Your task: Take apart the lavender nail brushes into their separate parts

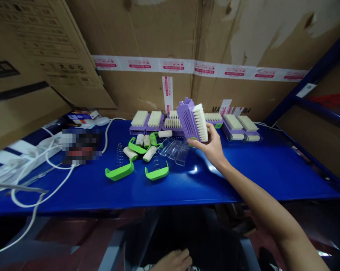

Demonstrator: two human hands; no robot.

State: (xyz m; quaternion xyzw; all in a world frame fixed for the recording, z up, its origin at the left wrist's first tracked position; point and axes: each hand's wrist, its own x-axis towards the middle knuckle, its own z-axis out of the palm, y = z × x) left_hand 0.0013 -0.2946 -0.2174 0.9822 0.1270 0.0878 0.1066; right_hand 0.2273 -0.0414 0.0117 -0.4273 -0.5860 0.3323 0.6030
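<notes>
My right hand (pixel 213 148) grips a purple brush (pixel 189 119) with cream bristles by its lower end, thumb in front. It is raised above the blue table, tilted, with its bristles facing right. At the bottom edge, my left hand (pixel 175 259) rests low over my lap, its fingers loosely laid out and holding nothing visible; part of it is cut off. Below and left of the held brush lie clear plastic covers (pixel 174 149), several cream rollers (pixel 150 153), and bright green handles, one of them at the front (pixel 157 173). A coiled spring (pixel 119 154) stands near another green handle (pixel 119 171).
More purple brushes (pixel 147 119) line the back of the blue table (pixel 260 180), with another pair (pixel 240 128) at right. White cables and a power strip (pixel 31 160) crowd the left. Cardboard (pixel 147 34) walls the back; a blue metal frame (pixel 288 98) stands at right.
</notes>
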